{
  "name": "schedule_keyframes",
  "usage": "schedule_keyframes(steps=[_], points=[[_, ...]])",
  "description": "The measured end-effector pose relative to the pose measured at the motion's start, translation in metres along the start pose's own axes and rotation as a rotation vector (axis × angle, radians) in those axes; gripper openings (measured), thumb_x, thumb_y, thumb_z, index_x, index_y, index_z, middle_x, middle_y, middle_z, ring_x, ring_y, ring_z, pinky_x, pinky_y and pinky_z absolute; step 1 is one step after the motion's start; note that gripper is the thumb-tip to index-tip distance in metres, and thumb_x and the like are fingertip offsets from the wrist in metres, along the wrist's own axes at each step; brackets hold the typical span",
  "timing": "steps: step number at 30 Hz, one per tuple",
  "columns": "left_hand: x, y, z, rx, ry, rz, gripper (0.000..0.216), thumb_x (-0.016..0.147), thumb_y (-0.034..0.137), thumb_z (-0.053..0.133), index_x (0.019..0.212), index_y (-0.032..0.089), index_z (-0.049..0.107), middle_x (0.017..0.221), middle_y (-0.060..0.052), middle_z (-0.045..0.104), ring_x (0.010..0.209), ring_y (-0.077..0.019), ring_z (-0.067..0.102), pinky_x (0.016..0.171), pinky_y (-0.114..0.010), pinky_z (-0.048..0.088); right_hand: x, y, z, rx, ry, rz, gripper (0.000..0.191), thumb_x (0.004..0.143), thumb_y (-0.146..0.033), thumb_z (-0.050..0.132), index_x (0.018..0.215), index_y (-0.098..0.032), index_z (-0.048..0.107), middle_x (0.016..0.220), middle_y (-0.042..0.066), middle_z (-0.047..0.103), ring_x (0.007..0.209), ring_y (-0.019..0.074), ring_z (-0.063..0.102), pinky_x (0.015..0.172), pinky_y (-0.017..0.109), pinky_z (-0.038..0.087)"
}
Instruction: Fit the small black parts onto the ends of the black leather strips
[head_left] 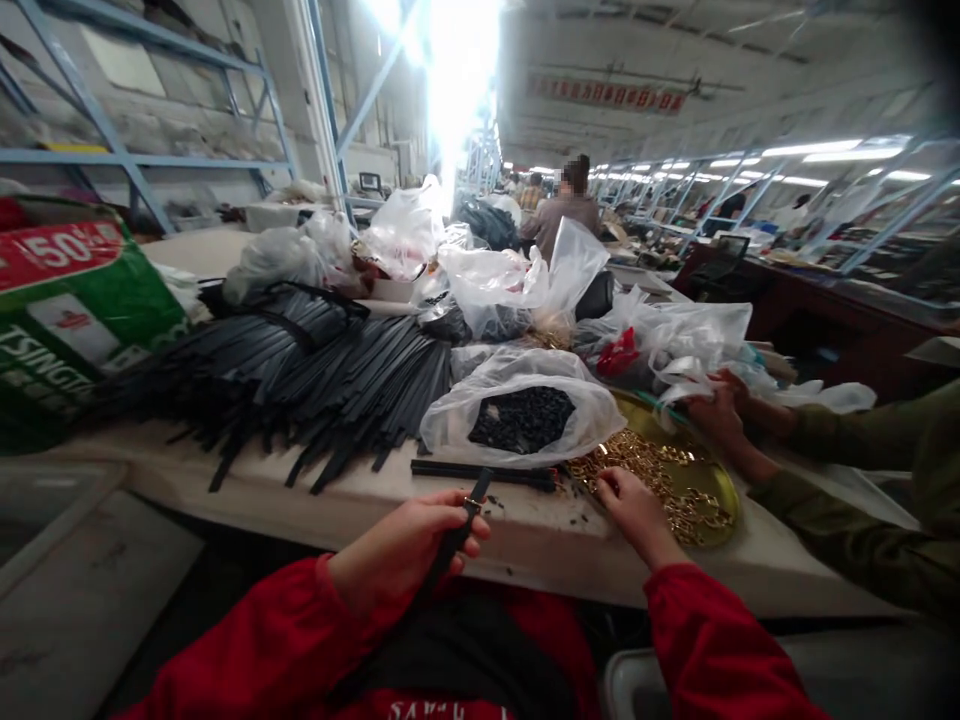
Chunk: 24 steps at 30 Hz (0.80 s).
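Red sleeves at the bench: strap gripped left, gold pieces within reach right

Red sleeves lie nearest the camera, reaching from both sides of the body to the table.

Left hand: thumb on top, fingers curled beneath, pinching a dark strap just short of its end. The strap is above the lap, in front of the table edge. Its tip projects past the fingers, a grip that presumably leaves the gold-coloured fitting near that tip exposed. Whether the fitting fully encircles the strap cannot be told.

Right hand: thumb and fingertips drawn close together at the near left rim of the round tray. Whether they pinch anything cannot be told. The tray holds gold pieces; its raised rim likely confines them.

Supply layout: an open plastic bag of black pieces stands beside the tray, its mouth spread wide, probably for easy access. Loose straps lie fanned to the left, ends toward the near edge, apparently for single withdrawal.

Adjacent operator: a co-worker's hands are beyond the tray, at white plastic.
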<state>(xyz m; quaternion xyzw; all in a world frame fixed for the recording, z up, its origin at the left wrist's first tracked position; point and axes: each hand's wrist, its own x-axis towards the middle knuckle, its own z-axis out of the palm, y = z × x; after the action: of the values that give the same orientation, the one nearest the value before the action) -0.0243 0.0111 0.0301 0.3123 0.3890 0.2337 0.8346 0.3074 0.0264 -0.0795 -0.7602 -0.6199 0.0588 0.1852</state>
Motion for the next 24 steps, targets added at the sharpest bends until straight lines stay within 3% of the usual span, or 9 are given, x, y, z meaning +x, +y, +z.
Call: schedule_keyframes(steps=[6,13,19,24], points=[[0.022,0.010,-0.016,-0.052,-0.008,-0.062,0.017,0.072,0.019,0.058,0.088,0.014,0.052,0.077,-0.002,0.060,0.059,-0.0085,0.055,0.046,-0.017,0.039,0.028,0.004,0.003,-0.228,-0.028,0.000,0.025,0.084,-0.027,0.039,0.097,-0.016,0.057,0.100,0.011,0.058,0.085,0.0200,0.057,0.068,0.029,0.038],[0.054,0.014,-0.041,-0.122,-0.009,-0.134,0.023,0.072,0.020,0.060,0.093,0.016,0.052,0.075,-0.001,0.061,0.057,-0.0081,0.055,0.045,-0.016,0.038,0.041,-0.006,0.004,-0.431,-0.113,-0.044,0.020,0.085,-0.026,0.040,0.093,-0.017,0.056,0.092,0.010,0.060,0.074,0.0188,0.058,0.060,0.029,0.034],[0.079,0.017,-0.038,0.003,0.029,-0.130,0.041,0.075,0.023,0.054,0.115,0.020,0.045,0.076,0.000,0.062,0.054,-0.0075,0.054,0.041,-0.015,0.035,0.050,-0.004,-0.002,-0.505,-0.157,-0.043,0.017,0.085,-0.025,0.040,0.085,-0.019,0.055,0.085,0.007,0.061,0.072,0.0188,0.058,0.059,0.029,0.033],[0.100,0.021,-0.030,0.191,0.035,-0.086,0.040,0.074,0.043,0.055,0.106,0.019,0.049,0.070,0.001,0.061,0.050,-0.0075,0.053,0.039,-0.015,0.032,0.051,-0.012,-0.013,-0.449,-0.068,-0.072,0.016,0.085,-0.027,0.043,0.089,-0.019,0.055,0.087,0.007,0.060,0.075,0.0196,0.057,0.063,0.029,0.037]])
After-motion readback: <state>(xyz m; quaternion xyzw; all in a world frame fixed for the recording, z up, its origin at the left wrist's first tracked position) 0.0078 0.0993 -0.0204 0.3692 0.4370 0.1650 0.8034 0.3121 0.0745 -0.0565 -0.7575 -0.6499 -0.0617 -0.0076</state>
